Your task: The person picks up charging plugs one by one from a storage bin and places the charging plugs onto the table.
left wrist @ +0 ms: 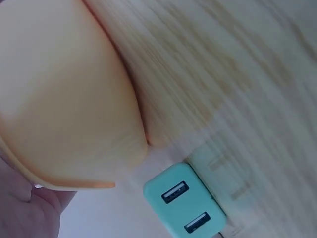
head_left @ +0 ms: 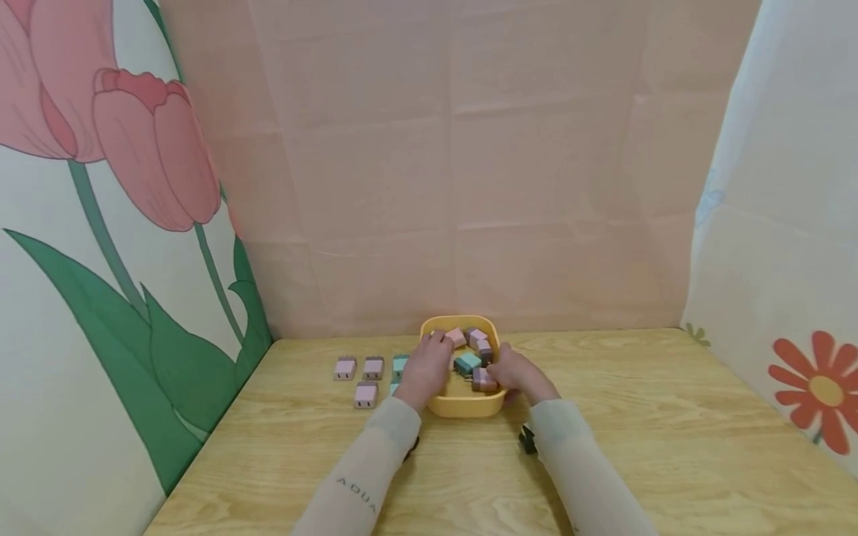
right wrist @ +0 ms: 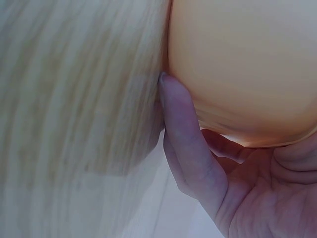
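Observation:
A yellow plastic basket (head_left: 465, 406) on the table holds several USB charger plugs, among them a teal one (head_left: 467, 363), a pink one (head_left: 456, 337) and a lilac-and-mauve one (head_left: 484, 380). My left hand (head_left: 429, 365) reaches over the left rim with fingers bent down inside; I cannot tell whether they hold a plug. My right hand (head_left: 523, 372) grips the basket's right side. In the right wrist view its fingers (right wrist: 183, 129) lie along the outer wall, tips low by the table. A teal charger (left wrist: 185, 201) lies outside the basket beside my left hand.
Left of the basket, lilac chargers (head_left: 345, 368) and teal chargers (head_left: 400, 365) lie in two rows on the wood-grain table (head_left: 603, 447), partly hidden by my left hand. A beige sheet (head_left: 469, 186) hangs behind. Flower-printed panels (head_left: 134, 298) flank both sides.

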{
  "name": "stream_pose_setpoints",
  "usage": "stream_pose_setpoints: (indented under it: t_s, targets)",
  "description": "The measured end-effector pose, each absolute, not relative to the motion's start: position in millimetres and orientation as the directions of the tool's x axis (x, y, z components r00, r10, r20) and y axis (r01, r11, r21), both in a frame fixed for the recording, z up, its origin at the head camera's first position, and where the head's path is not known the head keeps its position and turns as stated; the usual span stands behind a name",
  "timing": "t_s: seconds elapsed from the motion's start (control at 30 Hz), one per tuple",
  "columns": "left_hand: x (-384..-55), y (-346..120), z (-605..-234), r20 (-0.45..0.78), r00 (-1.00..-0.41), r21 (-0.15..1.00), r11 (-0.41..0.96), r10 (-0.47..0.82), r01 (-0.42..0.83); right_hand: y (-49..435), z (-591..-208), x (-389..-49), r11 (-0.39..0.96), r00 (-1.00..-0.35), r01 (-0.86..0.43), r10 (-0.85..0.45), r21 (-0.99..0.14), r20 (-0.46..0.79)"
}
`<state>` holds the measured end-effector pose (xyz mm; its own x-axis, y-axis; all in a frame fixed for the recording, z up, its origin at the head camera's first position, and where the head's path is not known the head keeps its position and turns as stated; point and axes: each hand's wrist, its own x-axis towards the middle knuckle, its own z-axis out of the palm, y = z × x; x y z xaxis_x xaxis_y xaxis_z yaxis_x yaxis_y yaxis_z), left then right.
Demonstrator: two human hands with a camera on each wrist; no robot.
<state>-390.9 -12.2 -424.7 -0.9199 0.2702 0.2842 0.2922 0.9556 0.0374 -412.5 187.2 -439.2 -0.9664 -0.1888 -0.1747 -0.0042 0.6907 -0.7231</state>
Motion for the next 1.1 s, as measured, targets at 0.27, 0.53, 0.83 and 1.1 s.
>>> stream_pose_setpoints:
  t_s: [0.27,0.53,0.83,1.1]
  targets:
    - [-385.2,-25.6,-415.4,0.389,-0.894,0.164,0.938,0.223,0.305,187.2,-444.5,-414.5,0.68,-0.969,-0.023,-0.196,-0.733,-0.152]
    - [-371.2,-35.7,-396.8,0.417,-0.886,0.281,0.899,0.202,0.337,188.5,-442.0,-412.3,0.683,-0.969,-0.017,-0.193,-0.73,-0.158]
    - [-360.7,-48.7,-390.5,0.407,-0.895,0.343,0.878,0.181,0.334,189.6,-441.1,-411.3,0.685,-0.972,-0.035,-0.191,-0.727,-0.133]
    - [-354.0,-57.4,-390.1,0.416,-0.892,0.374,0.86,0.178,0.346,187.6,-443.0,-416.4,0.7,-0.974,-0.016,-0.172,-0.714,-0.147]
